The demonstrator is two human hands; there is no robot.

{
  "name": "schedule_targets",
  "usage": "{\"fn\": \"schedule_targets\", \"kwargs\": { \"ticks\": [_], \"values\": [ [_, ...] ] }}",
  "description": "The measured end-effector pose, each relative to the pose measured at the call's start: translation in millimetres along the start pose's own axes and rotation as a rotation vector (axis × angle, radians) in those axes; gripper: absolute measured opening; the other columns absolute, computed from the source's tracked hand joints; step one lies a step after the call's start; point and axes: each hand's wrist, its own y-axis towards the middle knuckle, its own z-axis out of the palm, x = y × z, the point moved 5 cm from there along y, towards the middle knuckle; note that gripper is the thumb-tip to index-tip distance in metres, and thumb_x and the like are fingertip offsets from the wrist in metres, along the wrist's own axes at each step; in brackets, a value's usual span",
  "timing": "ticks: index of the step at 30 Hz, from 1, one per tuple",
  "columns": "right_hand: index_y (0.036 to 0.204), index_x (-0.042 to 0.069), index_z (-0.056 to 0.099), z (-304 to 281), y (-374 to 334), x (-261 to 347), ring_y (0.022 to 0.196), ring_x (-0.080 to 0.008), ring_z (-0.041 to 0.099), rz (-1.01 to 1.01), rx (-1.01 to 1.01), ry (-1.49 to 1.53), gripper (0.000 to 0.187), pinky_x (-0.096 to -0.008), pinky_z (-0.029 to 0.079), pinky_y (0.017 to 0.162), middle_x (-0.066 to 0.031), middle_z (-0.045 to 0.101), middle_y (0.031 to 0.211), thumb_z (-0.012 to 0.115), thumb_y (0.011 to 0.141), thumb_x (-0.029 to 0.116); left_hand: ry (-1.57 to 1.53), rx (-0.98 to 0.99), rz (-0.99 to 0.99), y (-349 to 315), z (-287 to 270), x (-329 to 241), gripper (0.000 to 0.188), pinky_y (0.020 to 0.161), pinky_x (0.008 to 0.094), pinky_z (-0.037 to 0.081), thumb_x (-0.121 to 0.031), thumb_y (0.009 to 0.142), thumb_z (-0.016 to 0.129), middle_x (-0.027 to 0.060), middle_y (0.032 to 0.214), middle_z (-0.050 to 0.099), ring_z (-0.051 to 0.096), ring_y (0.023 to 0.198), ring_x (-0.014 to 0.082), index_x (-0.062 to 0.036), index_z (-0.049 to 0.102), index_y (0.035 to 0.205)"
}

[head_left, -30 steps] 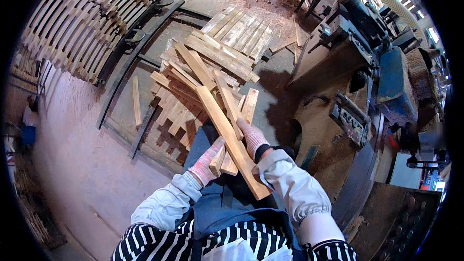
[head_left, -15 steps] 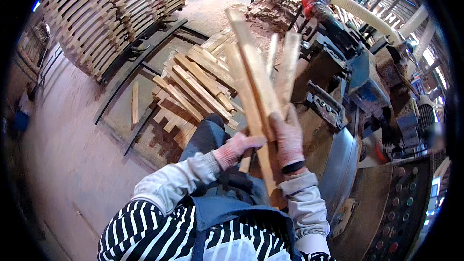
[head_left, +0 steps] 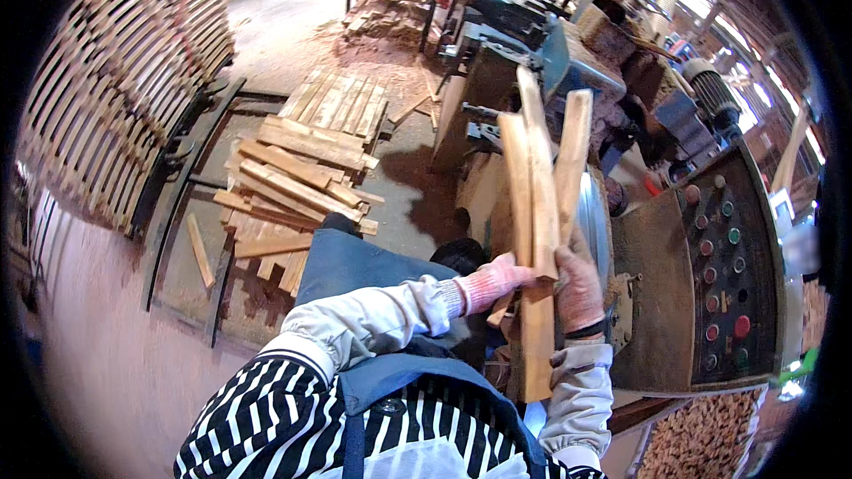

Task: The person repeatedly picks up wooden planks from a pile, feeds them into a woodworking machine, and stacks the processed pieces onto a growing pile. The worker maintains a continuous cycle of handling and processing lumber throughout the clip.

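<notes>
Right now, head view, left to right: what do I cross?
Slatted wooden stack → pile of wooden pieces → left hand → held wooden strips → right hand → control panel with buttons.

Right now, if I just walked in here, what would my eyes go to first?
Probably the bundle of long wooden sticks right of the middle, held up between the left hand and the right hand. Next might come the dark control panel at the right, dotted with coloured buttons, and the big stack of slats at the upper left.
</notes>
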Motion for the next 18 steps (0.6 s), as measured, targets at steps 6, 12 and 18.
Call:
{"fn": "schedule_targets", "kwargs": {
  "ticks": [6, 12, 18],
  "values": [
    [0.154, 0.009, 0.031, -17.1, -16.7, -3.3, 0.114, -0.0306, 0.065, 0.090, -0.099, 0.088, 0.070, -0.0435, 0.058, 0.095, -0.0168, 0.058, 0.135, 0.060, 0.090, 0.002, -0.409, 0.108, -0.104, -16.5, 17.2, -13.4, 0.049, 0.103, 0.0418, 0.050, -0.019, 0.084, 0.063, 0.0151, 0.119, 0.067, 0.066, 0.108, 0.0273, 0.0015, 0.059, 0.128],
    [0.148, 0.002, 0.045, -19.4, -17.2, -16.5, 0.112, -0.0248, 0.065, 0.094, -0.264, -0.115, 0.065, -0.0350, 0.054, 0.095, -0.0151, 0.062, 0.131, 0.065, 0.087, -0.005, -0.897, 0.068, -0.017, -0.7, -5.9, -27.2, 0.066, 0.108, 0.0501, 0.047, -0.052, 0.095, 0.062, 0.0159, 0.135, 0.060, 0.062, 0.118, 0.0322, -0.0038, 0.052, 0.139],
    [0.148, -0.001, 0.044, -32.8, -79.8, 18.0, 0.122, -0.0349, 0.059, 0.001, -0.626, -1.156, 0.071, -0.0400, 0.046, 0.104, -0.0238, 0.058, 0.138, 0.072, 0.084, 0.011, -0.458, 0.022, -0.057, -5.8, -18.2, -24.3, 0.060, 0.094, 0.0433, 0.057, -0.045, 0.095, 0.067, 0.0132, 0.122, 0.067, 0.068, 0.108, 0.0257, -0.0022, 0.054, 0.135]
  ]
}}
